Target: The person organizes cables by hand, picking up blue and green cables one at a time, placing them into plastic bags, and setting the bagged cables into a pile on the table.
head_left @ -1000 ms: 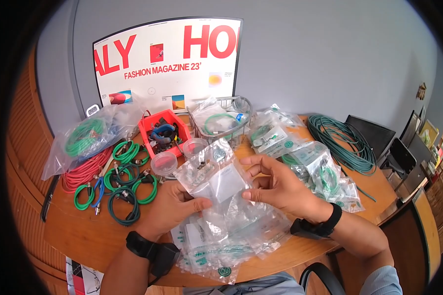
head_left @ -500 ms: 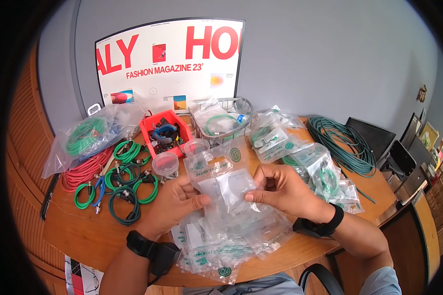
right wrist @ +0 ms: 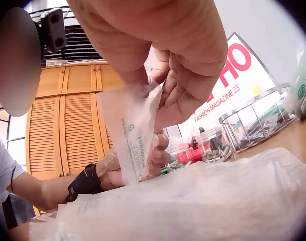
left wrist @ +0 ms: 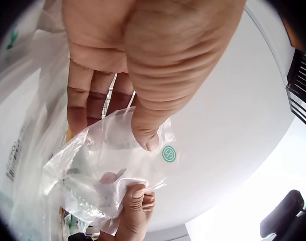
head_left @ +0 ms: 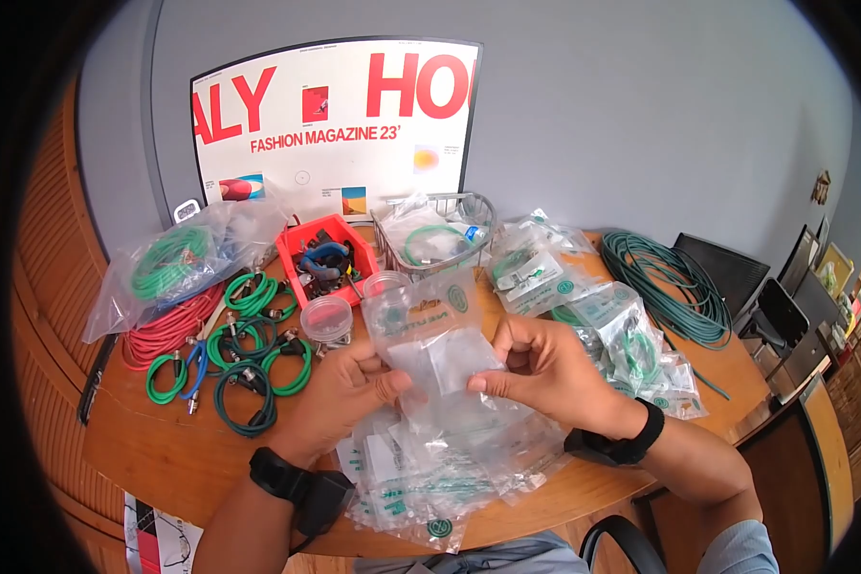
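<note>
A clear plastic bag (head_left: 421,311) with green printing hangs upright between both hands, over the near part of the table. My left hand (head_left: 349,397) pinches its left side, the thumb lying across the front face in the left wrist view. On the right side, my right hand (head_left: 560,373) pinches the bag between thumb and fingers. A whitish folded sheet (head_left: 459,359) shows at the bag's middle, next to the right thumb. Directly beneath lies a heap of flat clear bags (head_left: 421,488) with green print, some holding white papers.
Coiled green cables (head_left: 287,368) and a red coil (head_left: 172,330) lie at left. Behind are a red bin (head_left: 301,234) of small parts, a clear round tub (head_left: 326,320) and a wire basket (head_left: 493,225). Bagged cables (head_left: 631,335) and a dark green coil (head_left: 665,287) occupy the right.
The bag has turned from tilted and crumpled to upright and flatter, its green print now showing. My right index finger, earlier extended off the bag, has curled in to pinch it.
</note>
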`<state>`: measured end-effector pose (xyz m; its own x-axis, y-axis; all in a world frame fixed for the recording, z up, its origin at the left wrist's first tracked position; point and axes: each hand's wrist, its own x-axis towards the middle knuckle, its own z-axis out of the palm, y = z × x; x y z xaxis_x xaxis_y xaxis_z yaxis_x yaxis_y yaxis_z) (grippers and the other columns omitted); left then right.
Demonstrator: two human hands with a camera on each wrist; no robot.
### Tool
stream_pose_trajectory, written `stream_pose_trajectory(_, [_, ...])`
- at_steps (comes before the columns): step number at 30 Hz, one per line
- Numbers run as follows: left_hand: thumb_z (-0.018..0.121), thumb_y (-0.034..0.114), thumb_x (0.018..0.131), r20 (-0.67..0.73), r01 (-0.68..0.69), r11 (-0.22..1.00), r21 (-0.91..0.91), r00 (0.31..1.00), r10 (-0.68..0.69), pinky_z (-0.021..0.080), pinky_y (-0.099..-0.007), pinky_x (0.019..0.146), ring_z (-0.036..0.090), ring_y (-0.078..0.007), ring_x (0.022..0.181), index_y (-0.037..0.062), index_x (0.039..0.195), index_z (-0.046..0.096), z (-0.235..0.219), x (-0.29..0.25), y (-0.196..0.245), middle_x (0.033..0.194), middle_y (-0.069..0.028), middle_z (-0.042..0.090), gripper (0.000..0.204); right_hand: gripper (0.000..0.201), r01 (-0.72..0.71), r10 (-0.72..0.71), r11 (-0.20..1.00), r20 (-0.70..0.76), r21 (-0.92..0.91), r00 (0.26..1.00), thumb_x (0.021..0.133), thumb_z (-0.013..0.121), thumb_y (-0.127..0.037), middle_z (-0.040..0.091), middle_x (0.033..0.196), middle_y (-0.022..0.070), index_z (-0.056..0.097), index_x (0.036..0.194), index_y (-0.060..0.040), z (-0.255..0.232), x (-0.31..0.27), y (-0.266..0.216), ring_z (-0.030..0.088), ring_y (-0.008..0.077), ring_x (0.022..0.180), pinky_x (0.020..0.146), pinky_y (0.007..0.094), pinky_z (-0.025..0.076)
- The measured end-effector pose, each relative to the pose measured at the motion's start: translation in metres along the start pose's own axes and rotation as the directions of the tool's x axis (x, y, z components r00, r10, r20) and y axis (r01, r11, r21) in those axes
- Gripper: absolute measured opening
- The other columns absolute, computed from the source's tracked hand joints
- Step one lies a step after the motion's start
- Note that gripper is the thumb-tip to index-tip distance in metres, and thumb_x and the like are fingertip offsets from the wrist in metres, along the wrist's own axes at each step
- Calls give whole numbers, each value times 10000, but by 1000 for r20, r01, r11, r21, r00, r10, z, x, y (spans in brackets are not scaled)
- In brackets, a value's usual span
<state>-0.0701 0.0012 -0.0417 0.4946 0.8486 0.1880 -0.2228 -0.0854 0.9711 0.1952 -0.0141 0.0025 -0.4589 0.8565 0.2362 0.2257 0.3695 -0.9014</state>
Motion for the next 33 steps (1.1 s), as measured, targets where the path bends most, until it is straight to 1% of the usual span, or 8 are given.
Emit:
stream_pose_trajectory(5, [754, 102, 901, 60, 61, 998, -6, 996, -60, 556, -328, 897, 673, -188, 1071, -8, 1367, 506, -5, 2, 0, 1234, -113, 670, 540, 291, 0, -5, 990, -34, -141, 999, 841, 803, -8, 643, 894, 3, 519, 883, -50, 0, 3, -5, 602, 33, 864, 721, 215, 514])
stream_pose_trajectory(8, [791, 103, 866, 79, -101, 994, 35, 992, 98, 547, -340, 929, 630, -195, 1159, 3, 1421, 451, 5, 1, 3, 1326, -110, 616, 658, 378, 84, -83, 996, -78, 11, 994, 789, 868, -96, 621, 894, 4, 536, 961, -37, 9, 5, -2, 537, 34, 790, 646, 226, 458])
stream_pose_trajectory(12, [804, 120, 856, 125, -26, 999, 22, 992, 23, 536, -353, 962, 591, -202, 1219, 7, 1451, 414, 1, 2, 3, 1358, -107, 590, 720, 553, 100, -95, 994, -107, 41, 990, 782, 875, -111, 658, 998, 61, 481, 1162, -28, 10, 6, -1, 623, 110, 959, 767, 259, 518])
stream_pose_trajectory(17, [784, 137, 882, 80, 6, 996, -86, 997, 1, 565, -359, 905, 624, -202, 1154, -1, 1432, 421, 5, 3, 5, 1323, -134, 598, 673, 677, 211, -235, 964, -147, -159, 961, 769, 884, -120, 682, 1013, 96, 425, 1262, -44, 11, 8, -1, 650, 161, 1051, 846, 295, 533])
stream_pose_trajectory(20, [739, 171, 925, 89, 30, 997, -74, 996, -23, 585, -351, 847, 660, -192, 1065, -19, 1366, 491, 6, 1, 7, 1222, -136, 648, 540, 691, 262, -294, 950, -204, -168, 934, 761, 889, -127, 686, 963, 93, 413, 1258, -63, 12, 8, -12, 678, 144, 950, 753, 285, 549])
stream_pose_trajectory(22, [709, 181, 949, 108, 34, 999, -34, 994, -30, 590, -340, 816, 675, -183, 1010, -26, 1308, 537, 2, 0, 5, 1153, -123, 672, 449, 659, 78, -89, 995, -213, -57, 973, 768, 884, -131, 692, 935, 88, 420, 1232, -68, 14, 4, -27, 681, 110, 814, 635, 257, 536])
stream_pose_trajectory(31, [648, 211, 990, -3, 47, 999, -11, 999, -47, 579, -298, 702, 692, -138, 835, -19, 1076, 676, -1, -3, 4, 948, -60, 715, 247, 441, 342, -334, 940, -204, 3, 920, 933, 712, -81, 651, 931, 80, 418, 1260, -55, 9, 3, -12, 654, 117, 740, 589, 253, 540])
stream_pose_trajectory(33, [643, 222, 998, -5, 34, 999, -4, 999, -34, 576, -279, 680, 686, -123, 798, -19, 1036, 680, -2, -3, 3, 926, -50, 708, 247, 412, 275, -251, 957, -210, 91, 945, 969, 645, -67, 639, 937, 84, 409, 1306, -50, 5, -7, -21, 655, 126, 769, 627, 265, 558])
